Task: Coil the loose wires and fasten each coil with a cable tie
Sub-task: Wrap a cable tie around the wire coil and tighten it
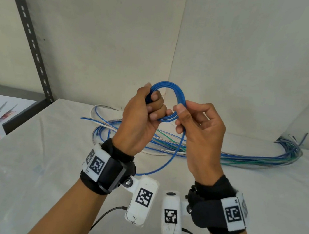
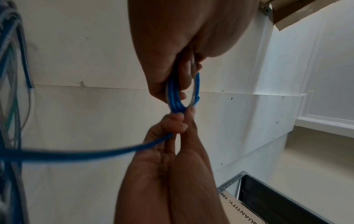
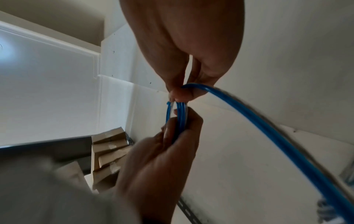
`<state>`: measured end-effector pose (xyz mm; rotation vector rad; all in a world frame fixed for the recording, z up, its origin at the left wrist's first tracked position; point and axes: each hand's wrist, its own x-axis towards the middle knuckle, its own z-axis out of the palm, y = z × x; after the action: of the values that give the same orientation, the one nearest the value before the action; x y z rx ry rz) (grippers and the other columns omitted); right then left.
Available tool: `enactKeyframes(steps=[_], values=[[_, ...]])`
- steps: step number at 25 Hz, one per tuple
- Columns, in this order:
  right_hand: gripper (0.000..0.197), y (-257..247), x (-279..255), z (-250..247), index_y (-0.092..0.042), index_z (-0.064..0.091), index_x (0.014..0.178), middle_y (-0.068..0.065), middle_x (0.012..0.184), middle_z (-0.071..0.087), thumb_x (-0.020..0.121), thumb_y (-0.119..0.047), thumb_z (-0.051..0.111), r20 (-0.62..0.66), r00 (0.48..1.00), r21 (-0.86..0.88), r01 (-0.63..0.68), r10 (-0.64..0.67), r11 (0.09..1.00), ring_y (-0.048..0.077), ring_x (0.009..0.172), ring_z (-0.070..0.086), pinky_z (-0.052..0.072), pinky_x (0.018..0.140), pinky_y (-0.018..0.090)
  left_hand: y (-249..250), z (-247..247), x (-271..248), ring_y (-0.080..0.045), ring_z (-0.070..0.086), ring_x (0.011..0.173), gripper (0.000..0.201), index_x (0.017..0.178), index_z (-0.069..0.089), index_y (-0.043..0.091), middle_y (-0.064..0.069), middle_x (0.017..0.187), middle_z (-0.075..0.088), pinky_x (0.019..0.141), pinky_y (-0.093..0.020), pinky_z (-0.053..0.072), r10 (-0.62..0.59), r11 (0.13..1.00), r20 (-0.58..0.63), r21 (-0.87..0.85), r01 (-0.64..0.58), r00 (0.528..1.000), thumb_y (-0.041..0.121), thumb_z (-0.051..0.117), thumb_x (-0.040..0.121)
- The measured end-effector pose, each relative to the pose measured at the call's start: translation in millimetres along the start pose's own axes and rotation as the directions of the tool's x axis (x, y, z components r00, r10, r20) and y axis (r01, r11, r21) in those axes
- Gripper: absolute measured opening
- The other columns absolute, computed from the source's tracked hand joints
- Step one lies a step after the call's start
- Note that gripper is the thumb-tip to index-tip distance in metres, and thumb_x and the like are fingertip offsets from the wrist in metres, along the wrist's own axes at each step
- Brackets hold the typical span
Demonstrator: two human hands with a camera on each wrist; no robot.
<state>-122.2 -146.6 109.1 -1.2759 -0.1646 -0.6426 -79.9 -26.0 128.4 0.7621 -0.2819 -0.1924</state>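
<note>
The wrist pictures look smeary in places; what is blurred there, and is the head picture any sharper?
Left wrist view: the blue wire's tail running toward the lens is smeared. Right wrist view: the tail and the lower-left corner are blurred. Head view: the coil and both hands are fairly sharp, evenly lit.

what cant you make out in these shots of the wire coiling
- Head view: the left hand covers one side of the blue coil.
- Head view: the wire pile is too tangled to count.
- Right wrist view: the trailing wire is motion-blurred.
- No cable tie visible anywhere.

Head view looks down from above; both wrist views look up close; all share the blue coil (image 1: 168, 101).
</note>
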Motion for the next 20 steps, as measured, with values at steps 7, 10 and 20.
enactKeyframes(steps=[7,10,20], values=[[0.007,-24.0,13.0,-35.2,-0.01,0.073,0.091,0.016,0.079,0.073,0.085,-0.013,0.076,0.29,0.955,-0.285,0.146,-0.06,0.947,0.015,0.053,0.053,0.043,0.048,0.024,22.4,-12.3,-4.6,-0.024,0.05,0.049,0.058,0.067,0.058,0.005,-0.005,0.049,0.038,0.072,-0.036,0.056,-0.257,0.856,0.197,0.502,0.128,0.946,0.035,0.031,0.108],[0.005,-27.3,15.0,-42.4,-0.014,0.076,0.092,0.001,0.079,0.075,0.087,-0.012,0.076,0.363,0.932,-0.374,0.161,-0.015,0.913,0.007,0.055,0.054,0.043,0.053,0.017,23.3,-12.7,-7.5,-0.022,0.043,0.046,0.05,0.068,0.052,0.004,-0.003,0.048,0.033,0.092,-0.045,0.057,-0.293,0.765,0.192,0.635,0.109,0.936,0.026,0.032,0.108],[0.015,-22.4,19.2,-44.2,-0.015,0.075,0.108,0.002,0.087,0.076,0.096,-0.011,0.068,0.327,0.944,-0.392,0.164,-0.03,0.905,0.019,0.064,0.065,0.051,0.056,0.026,14.2,-9.0,-3.6,-0.011,0.022,0.045,0.047,0.066,0.035,0.017,0.004,0.06,0.016,0.066,-0.031,0.047,-0.06,0.813,0.109,0.582,-0.015,0.992,0.037,0.038,0.108]])
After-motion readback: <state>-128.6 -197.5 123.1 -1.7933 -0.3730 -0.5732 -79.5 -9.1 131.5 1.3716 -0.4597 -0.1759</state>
